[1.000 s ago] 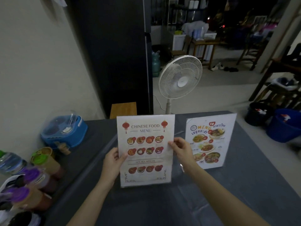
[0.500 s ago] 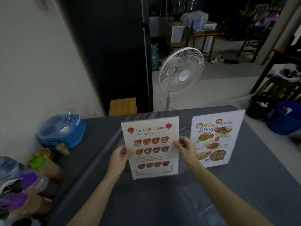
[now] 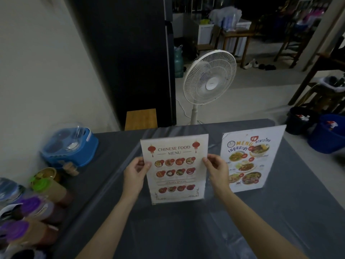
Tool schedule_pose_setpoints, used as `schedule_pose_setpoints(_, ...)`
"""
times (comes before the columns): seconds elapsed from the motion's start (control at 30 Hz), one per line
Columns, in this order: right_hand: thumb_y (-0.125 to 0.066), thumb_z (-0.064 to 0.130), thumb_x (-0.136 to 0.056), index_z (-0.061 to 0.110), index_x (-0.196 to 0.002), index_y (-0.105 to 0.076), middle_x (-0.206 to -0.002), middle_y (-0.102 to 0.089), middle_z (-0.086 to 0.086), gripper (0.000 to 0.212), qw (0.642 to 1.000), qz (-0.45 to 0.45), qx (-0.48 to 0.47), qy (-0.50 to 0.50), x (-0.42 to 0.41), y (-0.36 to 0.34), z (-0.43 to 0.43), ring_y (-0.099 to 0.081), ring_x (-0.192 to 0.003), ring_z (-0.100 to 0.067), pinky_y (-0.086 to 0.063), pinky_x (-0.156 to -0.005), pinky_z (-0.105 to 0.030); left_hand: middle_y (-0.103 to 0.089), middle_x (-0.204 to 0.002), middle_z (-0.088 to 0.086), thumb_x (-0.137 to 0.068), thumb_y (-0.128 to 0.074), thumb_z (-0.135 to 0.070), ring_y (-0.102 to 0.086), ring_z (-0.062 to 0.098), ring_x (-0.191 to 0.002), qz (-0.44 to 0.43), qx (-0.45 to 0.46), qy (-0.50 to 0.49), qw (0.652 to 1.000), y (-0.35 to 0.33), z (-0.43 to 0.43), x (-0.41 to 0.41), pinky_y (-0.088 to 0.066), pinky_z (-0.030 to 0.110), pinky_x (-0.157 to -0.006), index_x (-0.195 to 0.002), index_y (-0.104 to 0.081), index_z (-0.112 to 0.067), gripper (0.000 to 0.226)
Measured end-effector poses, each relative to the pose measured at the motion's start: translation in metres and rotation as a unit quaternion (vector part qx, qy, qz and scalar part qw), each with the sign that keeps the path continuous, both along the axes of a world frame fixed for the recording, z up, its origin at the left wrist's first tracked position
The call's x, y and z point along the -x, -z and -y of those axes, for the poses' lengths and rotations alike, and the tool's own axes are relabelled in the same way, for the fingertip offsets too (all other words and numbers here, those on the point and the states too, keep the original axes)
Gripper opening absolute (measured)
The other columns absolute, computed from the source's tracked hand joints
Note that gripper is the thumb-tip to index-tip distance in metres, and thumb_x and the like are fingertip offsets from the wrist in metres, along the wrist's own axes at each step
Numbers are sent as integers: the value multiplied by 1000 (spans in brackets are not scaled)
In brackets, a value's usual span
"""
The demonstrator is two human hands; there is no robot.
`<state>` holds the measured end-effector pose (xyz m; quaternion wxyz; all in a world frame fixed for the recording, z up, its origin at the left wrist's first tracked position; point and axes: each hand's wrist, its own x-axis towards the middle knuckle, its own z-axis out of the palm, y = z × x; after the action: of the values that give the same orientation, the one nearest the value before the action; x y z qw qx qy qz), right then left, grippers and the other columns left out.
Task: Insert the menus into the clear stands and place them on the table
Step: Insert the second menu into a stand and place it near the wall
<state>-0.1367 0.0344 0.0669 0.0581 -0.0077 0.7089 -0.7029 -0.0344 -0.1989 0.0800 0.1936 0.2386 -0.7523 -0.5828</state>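
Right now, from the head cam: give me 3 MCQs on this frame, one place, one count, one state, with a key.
1. Where does the Thai menu stand sit relative to the Chinese food menu stand?
A. To its right
B. To its left
C. Lying flat under it

2. How many menu stands are in view on the table?
A. One
B. Two
C. Four

3. How is the Chinese food menu stand held?
A. By the right hand only
B. By no hand, free-standing
C. By both hands at its side edges

Key:
1 A, the Thai one stands upright to the right, apart from it.
2 B, only these two show.
3 C, the left hand and right hand each have fingers on one side edge.
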Motion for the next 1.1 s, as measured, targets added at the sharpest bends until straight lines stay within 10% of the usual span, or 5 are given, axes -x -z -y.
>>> schedule_pose_setpoints(0.6, -58, 18, -91, 12, -100, -62, -90, -66, 5, 12, 994, -77, -43, -58, 26, -55, 30, -64, -85, -11, -55, -72, -28, -71, -98, 2, -89, -63, -12, -68, 15, -94, 12, 91, -16, 996, -59, 25, 4, -57, 35, -82, -99, -67, -10, 11)
schedule_pose_setpoints(1.1, -59, 17, -90, 13, -95, -58, -88, -63, 5, 6, 988, -95, -57, -106, 97, -98, 228, -63, -90, -20, -53, -73, -29, -71, -101, 13, -86, -66, -10, -67, 28, -97, 7, 96, -43, 994, -100, 235, 72, -57, 47, -89, -99, -65, -3, 15)
